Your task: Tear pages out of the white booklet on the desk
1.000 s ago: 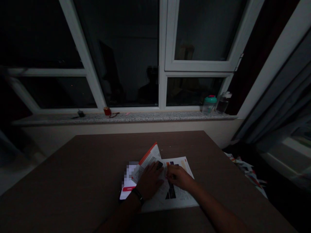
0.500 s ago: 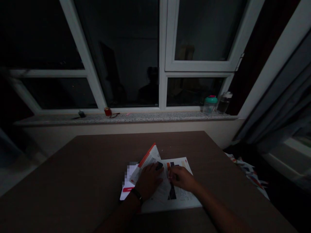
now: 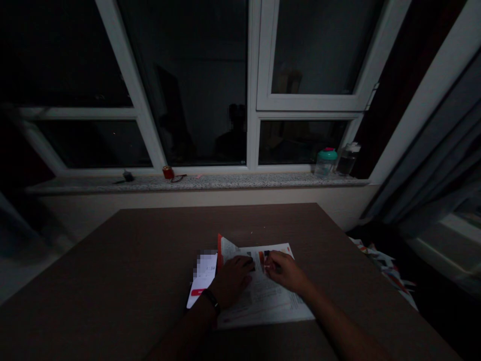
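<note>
Brown wood-look table [image 3: 143, 260], white printed paper booklet with red edge [image 3: 274, 303] lying open on it. Left hand [image 3: 233, 278] flattish on pages, fingers loose. Right hand [image 3: 284, 272] curled over booklet, can't tell if pinching anything. Glowing white-screened phone [image 3: 207, 268] alongside, black wristband [image 3: 211, 301].

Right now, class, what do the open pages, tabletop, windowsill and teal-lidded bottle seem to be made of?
Open pages: thin paper, one corner bending upward; gloss unclear.
Tabletop: perhaps wood or laminate, dull brown, faint grain.
Windowsill: probably granite or imitation stone, speckled grey, seemingly smooth.
Teal-lidded bottle: likely plastic; its body is clear, though that could be glass.
</note>
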Tool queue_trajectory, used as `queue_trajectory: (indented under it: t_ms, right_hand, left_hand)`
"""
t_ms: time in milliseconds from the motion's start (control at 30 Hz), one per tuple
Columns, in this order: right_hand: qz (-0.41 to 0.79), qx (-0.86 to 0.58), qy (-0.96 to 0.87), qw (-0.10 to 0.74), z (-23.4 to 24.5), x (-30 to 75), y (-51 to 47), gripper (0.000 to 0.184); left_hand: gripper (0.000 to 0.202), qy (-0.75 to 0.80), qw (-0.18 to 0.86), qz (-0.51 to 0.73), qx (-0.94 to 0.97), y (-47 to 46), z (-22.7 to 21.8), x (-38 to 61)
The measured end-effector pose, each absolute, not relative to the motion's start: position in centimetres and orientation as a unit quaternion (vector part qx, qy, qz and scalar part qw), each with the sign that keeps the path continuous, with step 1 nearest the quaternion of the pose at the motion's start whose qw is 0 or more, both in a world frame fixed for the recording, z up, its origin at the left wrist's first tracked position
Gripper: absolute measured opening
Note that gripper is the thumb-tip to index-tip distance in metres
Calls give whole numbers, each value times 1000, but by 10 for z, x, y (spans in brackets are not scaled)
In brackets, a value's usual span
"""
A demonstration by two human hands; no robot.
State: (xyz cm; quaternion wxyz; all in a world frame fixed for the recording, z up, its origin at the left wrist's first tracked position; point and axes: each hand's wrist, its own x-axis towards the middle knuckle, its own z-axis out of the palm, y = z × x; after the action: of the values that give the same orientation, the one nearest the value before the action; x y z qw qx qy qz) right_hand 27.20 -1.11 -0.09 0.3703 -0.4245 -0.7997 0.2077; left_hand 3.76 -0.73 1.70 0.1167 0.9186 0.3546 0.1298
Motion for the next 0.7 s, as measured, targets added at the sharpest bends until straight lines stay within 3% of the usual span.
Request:
queue_trajectory:
  t_ms: [167,267,433,700]
  right_hand:
    - [232,-412,-804,362,-1,273,-12,10]
    - [247,-409,-814,330,-5,274,-11,10]
    - [267,-427,-807,308,-6,276,-10,7]
    - [273,-422,-807,310,3,276,-12,6]
  left_hand:
    - [55,329,145,137,923,5,10,27]
    - [51,322,170,150,919,15,9,16]
    - [65,306,208,75,926,25,24,-5]
    - [56,315,207,55,924,23,34,-12]
